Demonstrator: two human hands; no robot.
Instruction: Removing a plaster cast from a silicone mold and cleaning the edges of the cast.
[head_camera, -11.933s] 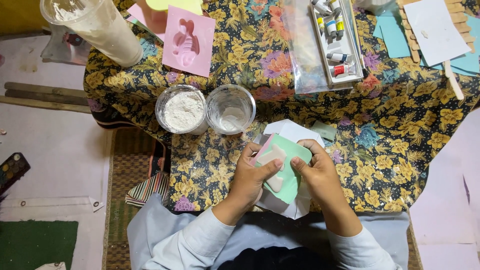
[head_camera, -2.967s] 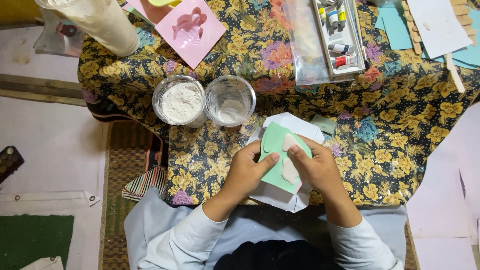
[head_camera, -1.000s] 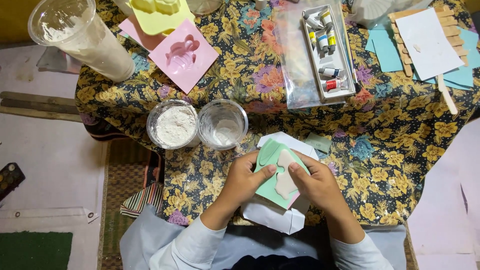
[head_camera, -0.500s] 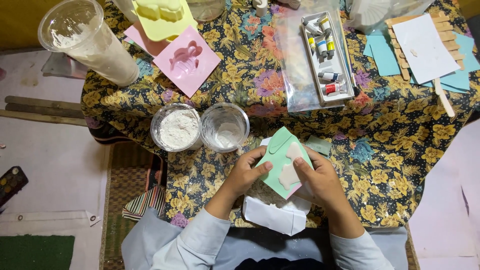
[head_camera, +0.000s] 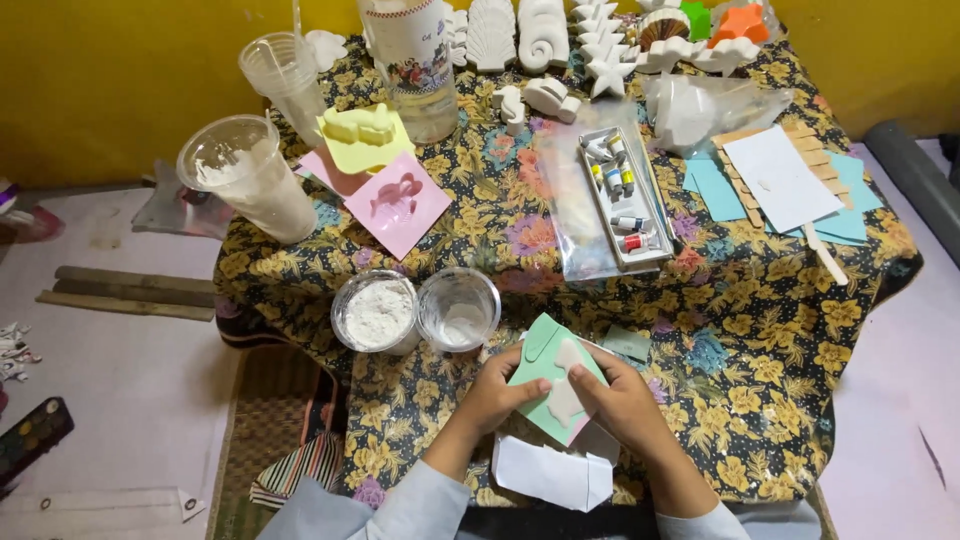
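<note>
Two bare hands grip a green mould (head_camera: 548, 385) low in the centre of the frame, above a table (head_camera: 780, 340) draped in a yellow-flowered cloth. The left hand (head_camera: 497, 393) closes on the mould's left edge, thumb on its face; the right hand (head_camera: 622, 395) wraps its right side, thumb pressing a pale shape (head_camera: 566, 392) set in the mould. The mould is tilted and held up off the cloth, over a piece of white paper (head_camera: 550, 472) lying at the table's near edge. Just above and left of the hands stand two round cups side by side: a cup of white powder (head_camera: 376, 312) and a cup of white liquid (head_camera: 458, 310). Further up the frame, left of centre, lie a pink mould (head_camera: 398, 204) and a yellow mould (head_camera: 364, 134), near a tall plastic cup (head_camera: 246, 190) smeared white. A tray of small paint tubes (head_camera: 622, 198) sits in a clear wrapper right of centre. White plaster figures (head_camera: 545, 45) line the top edge.
</note>
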